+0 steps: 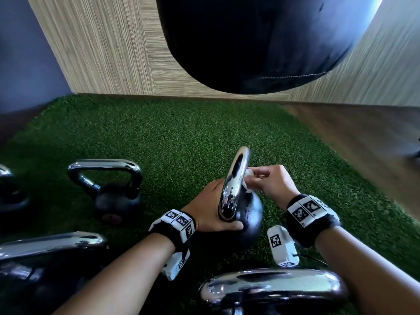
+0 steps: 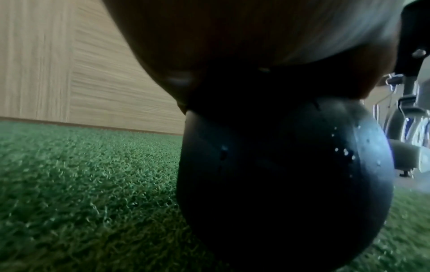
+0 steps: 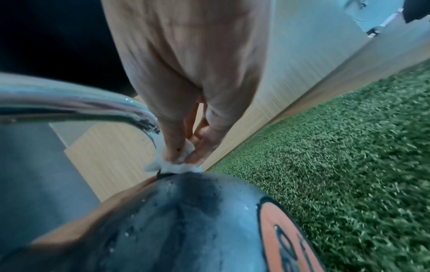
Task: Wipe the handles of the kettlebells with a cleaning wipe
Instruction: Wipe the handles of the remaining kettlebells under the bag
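A black kettlebell (image 1: 251, 220) with a chrome handle (image 1: 236, 178) stands on the green turf at centre. My left hand (image 1: 211, 212) grips it where the handle meets the ball, thumb across the front. My right hand (image 1: 256, 178) pinches a white cleaning wipe (image 1: 248, 176) against the right side of the handle. In the right wrist view the fingertips (image 3: 173, 154) press the wipe (image 3: 172, 166) onto the handle (image 3: 81, 103) just above the wet ball (image 3: 186, 220). The left wrist view shows my palm (image 2: 232, 51) over the ball (image 2: 279, 184).
Other chrome-handled kettlebells stand around: one to the left (image 1: 106, 187), one at the far left edge (image 1: 9, 192), one at lower left (image 1: 45, 258), one at the bottom (image 1: 272, 289). A black punching bag (image 1: 250, 42) hangs overhead. Turf (image 1: 181, 133) meets a wood-panelled wall (image 1: 102, 53).
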The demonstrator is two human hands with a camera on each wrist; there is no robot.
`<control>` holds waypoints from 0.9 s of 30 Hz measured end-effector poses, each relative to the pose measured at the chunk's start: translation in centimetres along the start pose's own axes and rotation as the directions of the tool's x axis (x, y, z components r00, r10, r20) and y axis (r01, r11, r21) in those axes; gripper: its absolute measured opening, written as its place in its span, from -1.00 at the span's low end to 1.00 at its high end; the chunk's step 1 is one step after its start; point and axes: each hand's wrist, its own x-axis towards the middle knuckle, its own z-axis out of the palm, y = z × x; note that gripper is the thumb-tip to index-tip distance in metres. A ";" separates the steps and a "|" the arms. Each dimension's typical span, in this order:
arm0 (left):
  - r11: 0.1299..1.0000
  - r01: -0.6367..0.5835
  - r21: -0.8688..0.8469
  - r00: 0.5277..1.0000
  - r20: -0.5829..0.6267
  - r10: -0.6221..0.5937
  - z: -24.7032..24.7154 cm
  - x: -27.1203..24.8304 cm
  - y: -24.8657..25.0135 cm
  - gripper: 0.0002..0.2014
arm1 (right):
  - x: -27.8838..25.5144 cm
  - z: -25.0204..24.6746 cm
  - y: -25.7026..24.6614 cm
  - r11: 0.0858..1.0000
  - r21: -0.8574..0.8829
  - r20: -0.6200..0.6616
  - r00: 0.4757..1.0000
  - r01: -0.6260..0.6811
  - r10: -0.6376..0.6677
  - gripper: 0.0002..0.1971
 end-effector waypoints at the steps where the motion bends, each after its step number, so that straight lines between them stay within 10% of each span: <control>1: 1.000 -0.002 0.009 1.000 -0.003 0.002 0.1 -0.1 -0.1 0.10 | 0.0 0.0 0.1 0.993 -0.113 -0.022 0.999 0.021 -0.023 -0.68; 6: 1.000 0.015 -0.023 1.000 -0.019 -0.016 0.5 -0.1 -0.3 0.10 | 0.3 -0.1 0.9 0.938 -0.347 -0.140 0.988 0.016 -0.068 -0.87; 14: 0.999 0.043 -0.012 0.996 -0.078 -0.044 0.5 -0.5 0.1 0.04 | 1.2 0.6 0.1 0.992 0.060 -0.226 0.969 0.115 -0.099 -0.81; 20: 0.997 0.076 -0.006 0.995 -0.058 -0.076 0.7 -0.4 0.1 0.04 | 2.1 -0.7 -0.3 0.956 0.280 -0.117 0.986 -0.082 0.119 -0.80; 27: 0.991 0.120 -0.051 0.989 -0.080 -0.124 0.5 -0.7 0.7 0.03 | 1.6 -1.6 -1.6 0.928 -0.056 -0.189 0.909 0.369 -0.373 -0.76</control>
